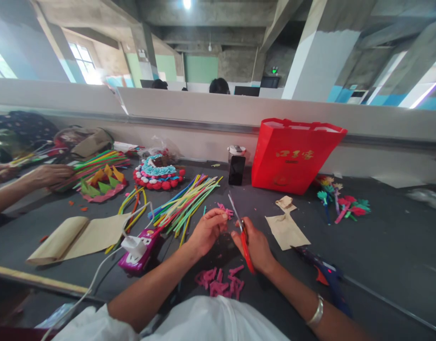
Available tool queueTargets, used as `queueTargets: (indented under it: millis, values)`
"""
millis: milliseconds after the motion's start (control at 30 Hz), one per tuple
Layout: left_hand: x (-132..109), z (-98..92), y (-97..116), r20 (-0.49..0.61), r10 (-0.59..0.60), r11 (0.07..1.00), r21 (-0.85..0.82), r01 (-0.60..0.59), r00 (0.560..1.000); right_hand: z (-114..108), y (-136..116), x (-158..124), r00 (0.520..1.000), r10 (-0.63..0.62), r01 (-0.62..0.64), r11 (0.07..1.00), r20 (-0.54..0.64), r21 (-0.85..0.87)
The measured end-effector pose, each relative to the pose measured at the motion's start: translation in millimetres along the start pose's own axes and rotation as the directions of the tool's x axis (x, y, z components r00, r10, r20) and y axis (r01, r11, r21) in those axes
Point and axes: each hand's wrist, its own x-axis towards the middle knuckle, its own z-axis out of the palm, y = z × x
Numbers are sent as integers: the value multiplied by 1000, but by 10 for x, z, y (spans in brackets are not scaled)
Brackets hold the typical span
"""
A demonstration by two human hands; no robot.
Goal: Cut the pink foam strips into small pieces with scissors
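Between the thumb and fingers of my left hand (pixel 209 228) is a small pink piece of pipe cleaner (pixel 225 210), its frayed end showing past the fingertips. My right hand (pixel 256 244) grips scissors with red handles (pixel 245 246). The blades point up and away, just right of the pink piece; how far apart they are is hard to make out. Close to my body lies a heap of short pink pipe cleaner pieces (pixel 220 285). Beyond my left hand is a bundle of long coloured pipe cleaners (pixel 189 201).
A purple power strip (pixel 139 251) with a white cable lies left, near brown paper (pixel 72 237). At right are a glue gun (pixel 326 272) and pipe cleaner flowers (pixel 352 208). Behind stand a red bag (pixel 292 156) and a phone (pixel 236 170). Another person's hand (pixel 50 176) reaches in at far left.
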Motion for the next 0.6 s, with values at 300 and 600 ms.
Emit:
queueTargets:
  millis: [300,600]
  values:
    - [-5,-19,-26,27,80,992,-96,-77,996,61,-85,-59,999,-6,17,968,47,-252]
    - [-24,-2,-58,52,84,988,-132,-77,995,50,-96,-45,999,-9,19,964,40,-265]
